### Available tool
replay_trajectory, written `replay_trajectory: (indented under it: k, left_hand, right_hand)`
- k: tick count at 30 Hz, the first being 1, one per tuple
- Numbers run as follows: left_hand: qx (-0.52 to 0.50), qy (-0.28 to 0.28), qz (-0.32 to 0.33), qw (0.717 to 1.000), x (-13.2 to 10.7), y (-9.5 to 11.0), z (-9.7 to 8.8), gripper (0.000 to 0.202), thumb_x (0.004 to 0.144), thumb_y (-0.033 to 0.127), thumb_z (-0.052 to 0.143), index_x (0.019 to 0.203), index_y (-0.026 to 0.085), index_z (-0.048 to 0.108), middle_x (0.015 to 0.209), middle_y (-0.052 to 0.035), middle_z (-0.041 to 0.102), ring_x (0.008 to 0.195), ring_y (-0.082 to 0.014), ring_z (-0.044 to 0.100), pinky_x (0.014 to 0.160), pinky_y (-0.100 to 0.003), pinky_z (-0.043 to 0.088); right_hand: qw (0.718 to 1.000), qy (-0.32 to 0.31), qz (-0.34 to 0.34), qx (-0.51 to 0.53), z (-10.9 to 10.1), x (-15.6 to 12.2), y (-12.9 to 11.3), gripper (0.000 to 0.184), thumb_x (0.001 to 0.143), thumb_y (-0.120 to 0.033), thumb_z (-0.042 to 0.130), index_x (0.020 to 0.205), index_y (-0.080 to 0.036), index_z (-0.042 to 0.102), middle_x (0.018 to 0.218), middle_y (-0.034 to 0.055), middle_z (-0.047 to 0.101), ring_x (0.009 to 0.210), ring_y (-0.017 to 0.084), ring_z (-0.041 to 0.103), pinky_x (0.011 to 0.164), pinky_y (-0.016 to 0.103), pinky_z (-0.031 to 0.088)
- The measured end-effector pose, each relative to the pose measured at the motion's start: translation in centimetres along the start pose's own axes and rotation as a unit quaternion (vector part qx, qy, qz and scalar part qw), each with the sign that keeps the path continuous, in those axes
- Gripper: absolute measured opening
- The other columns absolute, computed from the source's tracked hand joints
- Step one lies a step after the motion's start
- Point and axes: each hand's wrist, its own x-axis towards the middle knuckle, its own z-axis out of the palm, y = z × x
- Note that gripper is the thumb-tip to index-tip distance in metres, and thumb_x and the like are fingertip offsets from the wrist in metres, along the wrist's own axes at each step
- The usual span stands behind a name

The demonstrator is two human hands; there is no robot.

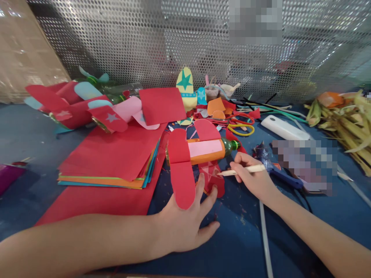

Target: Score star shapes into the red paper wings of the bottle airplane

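Head view: right grip (256, 183) pinches a tapered pen (255, 168); splayed left grip (185, 224) touches a rounded red flap (211, 170).

A head-worn camera looks forward and down, close above the hands (181, 224), facing a perforated metal panel (130, 46).

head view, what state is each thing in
Green bottle: on its side, paper-wrapped
Star: drawn on red flap
Left hand: fingers spread, touching the flap
Right hand: grip closed on white pen
Paper stack: piled, edges uneven
Yellow-handled scissors: lying down, open or shut unclear
Blue glue gun: lying down, power unclear
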Motion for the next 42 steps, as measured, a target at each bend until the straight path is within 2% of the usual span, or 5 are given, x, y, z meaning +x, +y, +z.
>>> replay_trajectory:
  k: [27, 42]
  left_hand:
    - [-0.008, 0.005, -0.003, 1.000, -0.03, -0.01, 0.22, 0.063, 0.091, 0.057, 0.036, 0.143, 0.021, 0.038, 0.143, -0.0229, 0.038, 0.124, -0.0425, 0.042, 0.092, -0.055, 0.042]
    - [0.003, 0.001, 0.001, 1.000, -0.02, 0.00, 0.10, 0.063, 0.091, 0.056, 0.035, 0.143, 0.020, 0.037, 0.142, -0.0267, 0.037, 0.120, -0.0438, 0.045, 0.087, -0.054, 0.046]
  right_hand:
    - [1.000, -0.015, -0.004, 0.000, 0.00, -0.06, -0.03, 0.026, 0.081, -0.026, 0.051, 0.058, -0.023, 0.039, 0.041, -0.0074, 0.044, 0.039, 0.010, 0.041, 0.044, 0.022, 0.031]
    - [1.000, 0.005, -0.008, -0.008, -0.10, 0.00, -0.04, 0.026, 0.082, -0.028, 0.051, 0.059, -0.023, 0.039, 0.042, -0.0072, 0.045, 0.039, 0.010, 0.041, 0.044, 0.023, 0.031]
